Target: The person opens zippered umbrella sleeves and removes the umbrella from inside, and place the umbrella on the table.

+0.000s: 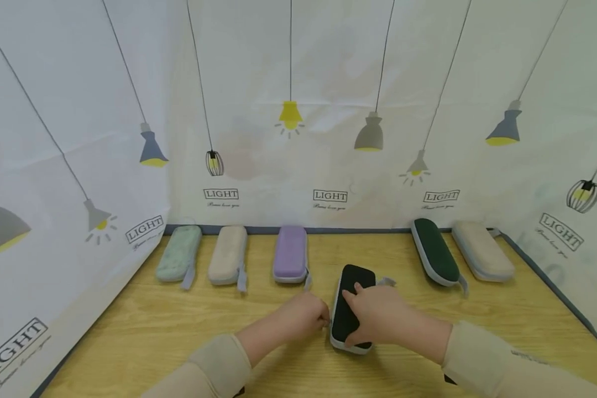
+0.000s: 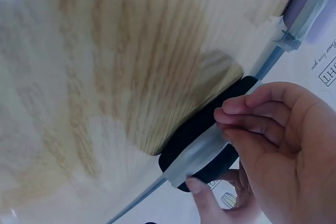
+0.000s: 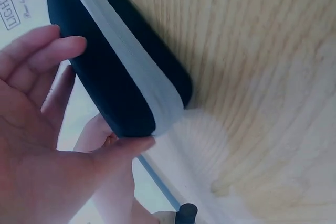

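A black zip case [image 1: 345, 318] lies on the wooden table in front of me, its pale grey zipper band [image 2: 193, 156] running round the side. My right hand [image 1: 385, 314] grips it from above, fingers on the lid and thumb at the near end. On the case's left side, my left hand [image 1: 303, 312] pinches the zipper pull with thumb and fingers together; the pull is mostly hidden by the fingertips. A grey strap loop [image 1: 386, 281] sticks out from the case's right side.
Along the back edge lie a mint case [image 1: 179, 252], a beige case [image 1: 227, 254] and a purple case [image 1: 290, 251] at left and centre. At the right are a dark green case [image 1: 434, 249] and another beige case [image 1: 482, 250]. A lamp-printed sheet [image 1: 258, 66] stands behind.
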Motion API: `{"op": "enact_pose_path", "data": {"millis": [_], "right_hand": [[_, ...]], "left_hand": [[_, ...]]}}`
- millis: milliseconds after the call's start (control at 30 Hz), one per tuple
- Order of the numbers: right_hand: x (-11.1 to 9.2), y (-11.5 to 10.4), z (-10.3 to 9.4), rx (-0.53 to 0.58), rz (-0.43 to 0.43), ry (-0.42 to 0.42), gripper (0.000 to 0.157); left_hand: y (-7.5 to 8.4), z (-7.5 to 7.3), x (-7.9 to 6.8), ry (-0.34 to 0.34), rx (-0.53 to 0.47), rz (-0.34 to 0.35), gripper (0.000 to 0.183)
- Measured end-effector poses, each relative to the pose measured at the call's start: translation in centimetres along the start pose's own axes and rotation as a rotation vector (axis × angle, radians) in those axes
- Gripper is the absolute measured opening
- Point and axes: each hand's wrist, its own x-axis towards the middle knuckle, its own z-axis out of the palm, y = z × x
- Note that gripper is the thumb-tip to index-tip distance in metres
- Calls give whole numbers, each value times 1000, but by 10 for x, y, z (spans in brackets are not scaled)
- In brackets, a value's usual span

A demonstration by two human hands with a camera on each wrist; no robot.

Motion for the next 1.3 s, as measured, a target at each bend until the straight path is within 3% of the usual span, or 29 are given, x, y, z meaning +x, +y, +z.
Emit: {"op": "enact_pose_path", "data": {"millis": [167,333,467,633,900,1067,1300], "right_hand": [[8,-4,7,-49,101,79,98],[13,-5,12,-91,150,166,95],[12,6,8,-91,101,179,87],[11,39,0,6,-51,140,68],[22,77,1,48,-265,92,77],[33,78,8,80,-266,122,71],[27,72,2,77,-167,88,69]], "left_hand": [[1,-2,-10,-5,45,33,8],[-2,-1,-15,1,-45,-22,8],[-7,1,-13,15,-78,-73,8],[-17,3,-14,48,-38,-76,6],[-27,0,-18,59,-56,-99,7],[-29,-2,-20,52,-56,-124,9],[-31,0,-19,74,18,-189,9]]}}
